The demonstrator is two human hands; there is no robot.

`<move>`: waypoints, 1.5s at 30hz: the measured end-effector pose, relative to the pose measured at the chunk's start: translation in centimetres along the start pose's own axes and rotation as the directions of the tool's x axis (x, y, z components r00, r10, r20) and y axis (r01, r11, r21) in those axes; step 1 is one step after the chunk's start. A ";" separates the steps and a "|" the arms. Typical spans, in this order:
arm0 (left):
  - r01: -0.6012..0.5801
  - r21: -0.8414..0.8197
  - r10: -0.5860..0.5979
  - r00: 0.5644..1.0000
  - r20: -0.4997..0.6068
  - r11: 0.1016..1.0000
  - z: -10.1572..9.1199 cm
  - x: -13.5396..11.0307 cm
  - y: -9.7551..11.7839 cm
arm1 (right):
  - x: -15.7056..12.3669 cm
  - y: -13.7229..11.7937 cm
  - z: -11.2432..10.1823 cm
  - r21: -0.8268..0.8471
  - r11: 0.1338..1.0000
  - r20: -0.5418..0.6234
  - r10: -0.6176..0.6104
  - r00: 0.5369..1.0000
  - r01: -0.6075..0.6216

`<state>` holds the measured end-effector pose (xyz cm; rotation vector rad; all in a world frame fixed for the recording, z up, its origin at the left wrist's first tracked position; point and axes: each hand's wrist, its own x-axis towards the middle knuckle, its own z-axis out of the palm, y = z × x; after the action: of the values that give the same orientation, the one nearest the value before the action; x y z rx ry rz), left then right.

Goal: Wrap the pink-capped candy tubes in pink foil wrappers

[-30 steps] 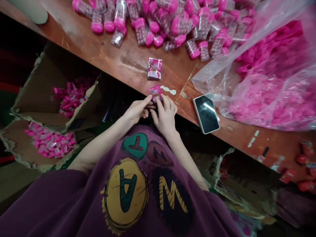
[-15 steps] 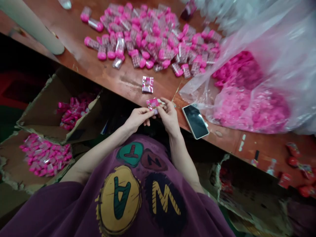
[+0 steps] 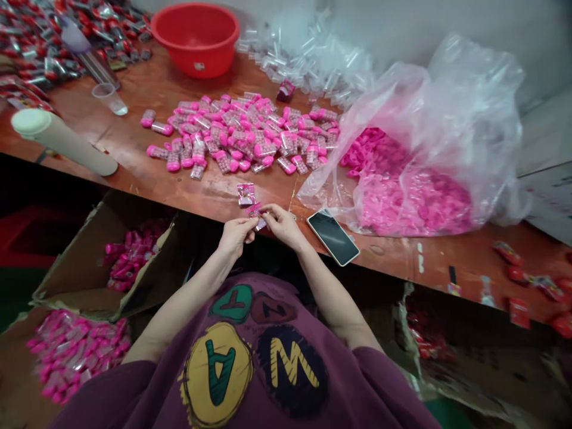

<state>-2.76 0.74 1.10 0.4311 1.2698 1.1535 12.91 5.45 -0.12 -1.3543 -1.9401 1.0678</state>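
Close to the table's front edge, my left hand [image 3: 236, 237] and my right hand [image 3: 282, 226] meet over a small pink printed wrapper [image 3: 253, 210]. Both are closed, fingertips pinching it from either side. A pale bit shows below it between the fingers, too small to make out. Just beyond lies a small stack of shiny pink printed wrappers [image 3: 245, 193]. Farther back spreads a heap of little clear bottles [image 3: 241, 134] with pink caps and small beads inside. To the right of my right hand rests a phone [image 3: 333, 237], its screen dark.
A plastic bag [image 3: 415, 202] of pink parts slumps on the right. Behind stand a red basin [image 3: 196, 42] and a pile of clear tubes [image 3: 322, 59]. A white flask [image 3: 67, 143] and plastic cup [image 3: 109, 98] are left. Cardboard boxes [image 3: 75, 262] with pink pieces sit below.
My view has tilted up, bringing the red basin and the red-capped pile into sight. Both hands still pinch the pink wrapper, which has turned slightly between the fingers.
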 end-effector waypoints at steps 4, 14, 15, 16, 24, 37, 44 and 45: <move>-0.009 -0.006 0.009 1.000 -0.016 1.000 -0.3 0.4 0.4 | 5.1 0.5 -3.5 -0.172 0.985 -0.079 0.020 0.997 -0.033; 0.014 -0.064 -0.016 0.999 -0.033 0.998 -1.4 -0.6 1.0 | 12.6 1.3 -8.7 -0.747 0.655 0.143 -0.012 0.990 0.115; 0.014 -0.069 -0.017 0.999 -0.044 0.997 -1.5 -0.8 1.2 | 12.2 1.3 -8.6 -0.767 0.626 0.189 0.007 0.982 0.143; 0.013 -0.080 -0.018 0.999 -0.051 0.997 -1.7 -0.9 1.3 | 11.7 1.3 -8.4 -0.775 0.611 0.222 0.023 0.975 0.162; 0.098 -0.247 -0.076 0.992 0.097 0.964 -0.4 -1.5 2.5 | 10.4 2.2 -6.4 -0.756 0.605 0.195 -0.156 0.968 0.250; 0.033 -0.168 -0.020 0.997 0.081 0.985 0.1 -2.4 1.5 | -1.3 -2.2 0.9 0.799 0.566 0.069 0.249 0.966 -0.202; 0.110 -0.068 -0.107 0.993 0.056 0.992 0.7 -2.8 1.4 | -2.1 -1.1 1.4 0.781 0.608 -0.029 0.266 0.964 -0.144; 0.104 -0.063 -0.101 0.994 0.049 0.993 0.7 -2.7 1.4 | -2.3 -0.8 1.3 0.778 0.611 -0.014 0.252 0.968 -0.148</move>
<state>-2.40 -0.77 3.83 0.3378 1.1980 1.0893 12.28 2.78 -0.10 -1.0840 -0.9940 1.6309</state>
